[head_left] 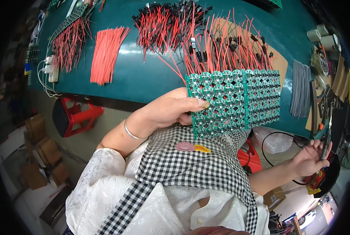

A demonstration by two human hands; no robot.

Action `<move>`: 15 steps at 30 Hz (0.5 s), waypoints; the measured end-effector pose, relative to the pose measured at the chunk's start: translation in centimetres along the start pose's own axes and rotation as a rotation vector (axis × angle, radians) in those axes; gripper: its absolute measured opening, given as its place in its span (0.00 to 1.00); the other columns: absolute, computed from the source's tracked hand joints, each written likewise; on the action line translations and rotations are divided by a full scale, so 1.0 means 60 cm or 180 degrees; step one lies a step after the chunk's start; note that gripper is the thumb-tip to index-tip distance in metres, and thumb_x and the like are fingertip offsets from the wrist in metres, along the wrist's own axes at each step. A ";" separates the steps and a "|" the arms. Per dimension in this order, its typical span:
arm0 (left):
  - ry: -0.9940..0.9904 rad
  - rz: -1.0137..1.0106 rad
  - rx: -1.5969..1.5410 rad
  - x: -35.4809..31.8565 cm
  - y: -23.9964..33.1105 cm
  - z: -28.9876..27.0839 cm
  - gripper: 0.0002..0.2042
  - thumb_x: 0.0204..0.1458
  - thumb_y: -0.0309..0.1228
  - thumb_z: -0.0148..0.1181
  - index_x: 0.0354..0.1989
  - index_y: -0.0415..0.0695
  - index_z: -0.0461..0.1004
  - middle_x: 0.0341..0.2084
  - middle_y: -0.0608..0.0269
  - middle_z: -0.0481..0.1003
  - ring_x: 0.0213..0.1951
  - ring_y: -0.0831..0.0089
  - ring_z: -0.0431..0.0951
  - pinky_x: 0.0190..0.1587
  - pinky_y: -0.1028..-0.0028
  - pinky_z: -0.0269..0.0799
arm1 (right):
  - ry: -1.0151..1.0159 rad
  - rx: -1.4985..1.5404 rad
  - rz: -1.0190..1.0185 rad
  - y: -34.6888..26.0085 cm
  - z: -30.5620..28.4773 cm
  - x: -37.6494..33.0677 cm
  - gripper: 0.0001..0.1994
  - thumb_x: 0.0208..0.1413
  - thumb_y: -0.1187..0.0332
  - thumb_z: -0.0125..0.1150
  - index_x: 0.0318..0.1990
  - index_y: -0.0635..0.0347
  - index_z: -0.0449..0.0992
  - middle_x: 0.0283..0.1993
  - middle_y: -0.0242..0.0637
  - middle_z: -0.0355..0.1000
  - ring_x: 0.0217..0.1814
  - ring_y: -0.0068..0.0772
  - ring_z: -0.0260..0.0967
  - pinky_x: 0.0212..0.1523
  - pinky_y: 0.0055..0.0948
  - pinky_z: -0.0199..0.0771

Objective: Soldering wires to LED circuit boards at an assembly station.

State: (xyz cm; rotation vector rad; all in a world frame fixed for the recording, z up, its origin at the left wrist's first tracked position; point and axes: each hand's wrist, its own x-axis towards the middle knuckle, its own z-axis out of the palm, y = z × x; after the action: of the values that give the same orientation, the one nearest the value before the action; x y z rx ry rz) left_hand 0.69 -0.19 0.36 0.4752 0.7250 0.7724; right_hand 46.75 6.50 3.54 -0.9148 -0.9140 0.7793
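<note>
My left hand [177, 105] grips the left edge of a green circuit board panel [237, 102], thumb on top and fingers underneath. Rows of small round boards make up the panel, and red and black wires with black plugs [226, 51] rise from its far edge. Out at the right, my right hand [312, 158] is closed around the handle of a soldering iron [327, 139], its tip end pointing away from me. A black cable [267, 156] loops below the table edge towards that hand.
On the green table [135, 78] lie a bundle of red wires [107, 55], a pile of plugged wires [163, 27] and a bundle of grey wires [300, 88]. A power strip [52, 70] sits at the left edge. Red stools [79, 117] stand below.
</note>
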 end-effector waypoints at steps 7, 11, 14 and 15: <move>0.0041 -0.0023 -0.0007 0.000 0.004 0.009 0.13 0.62 0.37 0.58 0.46 0.40 0.75 0.23 0.77 0.67 0.17 0.88 0.53 0.18 0.82 0.42 | 0.0203 0.0530 0.0110 -0.021 -0.080 0.030 0.21 0.71 0.51 0.53 0.41 0.63 0.74 0.37 0.38 0.62 0.41 0.35 0.56 0.40 0.34 0.59; 0.0632 0.0155 0.0113 0.012 0.000 0.039 0.14 0.63 0.34 0.57 0.53 0.40 0.74 0.30 0.73 0.74 0.19 0.87 0.60 0.20 0.82 0.49 | 0.0117 0.0950 0.0470 -0.031 -0.153 0.048 0.13 0.71 0.60 0.55 0.38 0.60 0.73 0.31 0.32 0.59 0.36 0.30 0.54 0.38 0.32 0.59; 0.0611 0.0283 0.0274 0.018 -0.006 0.045 0.23 0.59 0.34 0.61 0.62 0.38 0.70 0.42 0.65 0.79 0.24 0.85 0.70 0.22 0.83 0.59 | 0.1063 0.0695 0.0190 -0.016 -0.132 0.052 0.09 0.70 0.64 0.57 0.47 0.61 0.75 0.31 0.31 0.63 0.36 0.29 0.61 0.35 0.30 0.66; 0.0593 0.0341 0.0315 0.010 -0.009 0.044 0.26 0.58 0.35 0.62 0.64 0.37 0.68 0.45 0.63 0.79 0.25 0.84 0.72 0.22 0.83 0.63 | 0.0918 0.0794 0.0199 0.007 -0.137 0.061 0.12 0.71 0.63 0.55 0.52 0.62 0.74 0.34 0.34 0.67 0.37 0.29 0.64 0.34 0.28 0.69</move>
State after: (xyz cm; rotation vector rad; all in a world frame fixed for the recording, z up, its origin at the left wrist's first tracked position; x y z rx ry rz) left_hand 3.22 -0.40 1.53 0.5396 0.9198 0.8922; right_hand 55.54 7.27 1.77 -0.8122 -0.5249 0.7717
